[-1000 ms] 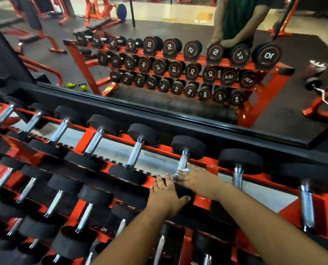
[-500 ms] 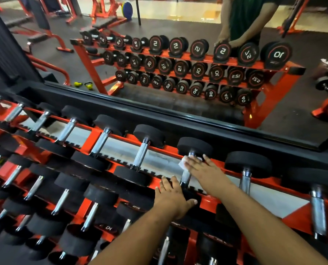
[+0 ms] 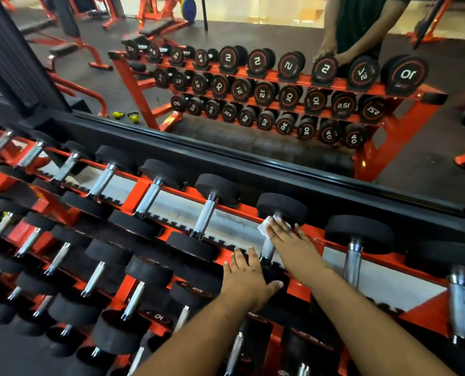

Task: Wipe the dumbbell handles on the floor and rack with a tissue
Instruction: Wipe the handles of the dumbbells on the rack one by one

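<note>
Tissue sits at the far end of one chrome handle on the rack's top row, pressed there under the right hand, fingers laid over it; whether they curl round the bar, can't tell. Left hand lies flat, fingers straight, on the near black head of the same dumbbell, prob. steadying it. Progress, my read: mid-wipe on this handle. Nothing shows which other handles are clean; many more sit on rows to the left and below, plus neighbour to the right. Floor dumbbells not in view. Mirror behind shows the rack's reflection.
</note>
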`<state>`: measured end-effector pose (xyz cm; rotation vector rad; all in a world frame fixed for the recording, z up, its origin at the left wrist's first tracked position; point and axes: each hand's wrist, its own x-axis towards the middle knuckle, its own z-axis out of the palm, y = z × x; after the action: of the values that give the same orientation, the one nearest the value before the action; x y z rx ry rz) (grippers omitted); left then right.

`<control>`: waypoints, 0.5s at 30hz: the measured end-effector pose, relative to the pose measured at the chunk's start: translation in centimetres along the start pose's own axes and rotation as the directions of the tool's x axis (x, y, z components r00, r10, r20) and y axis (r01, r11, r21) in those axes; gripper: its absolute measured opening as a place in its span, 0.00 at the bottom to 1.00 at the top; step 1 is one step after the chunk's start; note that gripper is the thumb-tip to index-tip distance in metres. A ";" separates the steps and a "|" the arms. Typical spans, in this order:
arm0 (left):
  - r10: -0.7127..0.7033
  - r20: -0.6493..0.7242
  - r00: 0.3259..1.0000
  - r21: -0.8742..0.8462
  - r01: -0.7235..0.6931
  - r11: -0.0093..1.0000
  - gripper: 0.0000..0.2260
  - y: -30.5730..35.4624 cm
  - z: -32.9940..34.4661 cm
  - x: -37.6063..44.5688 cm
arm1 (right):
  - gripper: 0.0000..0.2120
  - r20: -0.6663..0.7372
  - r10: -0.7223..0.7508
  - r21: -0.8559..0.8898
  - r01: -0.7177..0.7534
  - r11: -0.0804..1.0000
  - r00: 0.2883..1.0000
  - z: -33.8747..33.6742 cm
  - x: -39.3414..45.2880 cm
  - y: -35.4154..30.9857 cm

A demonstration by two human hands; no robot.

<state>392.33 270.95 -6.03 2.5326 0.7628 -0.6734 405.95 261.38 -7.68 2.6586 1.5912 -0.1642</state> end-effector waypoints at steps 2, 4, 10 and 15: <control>0.001 0.012 1.000 -0.005 -0.001 1.000 0.49 0.0 0.0 0.2 | 0.35 0.055 -0.072 0.048 0.070 0.996 0.996 0.8 -0.7 -0.3; -0.001 0.015 1.000 -0.009 0.001 1.000 0.49 -0.1 0.0 0.2 | 0.32 0.103 -0.222 0.090 0.213 0.973 0.970 1.0 -1.6 0.4; 0.006 0.006 1.000 -0.006 -0.006 1.000 0.49 0.0 -0.3 -0.1 | 0.40 0.019 -0.086 -0.075 0.087 0.993 0.996 -0.7 -0.4 1.2; 0.010 0.001 1.000 -0.003 -0.010 1.000 0.49 -0.1 -0.1 0.1 | 0.36 0.085 -0.028 0.126 0.017 0.992 0.996 1.0 -1.2 -0.4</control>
<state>392.31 271.10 -6.05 2.5316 0.7497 -0.6698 404.95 260.45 -8.55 2.6837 1.6359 -0.3871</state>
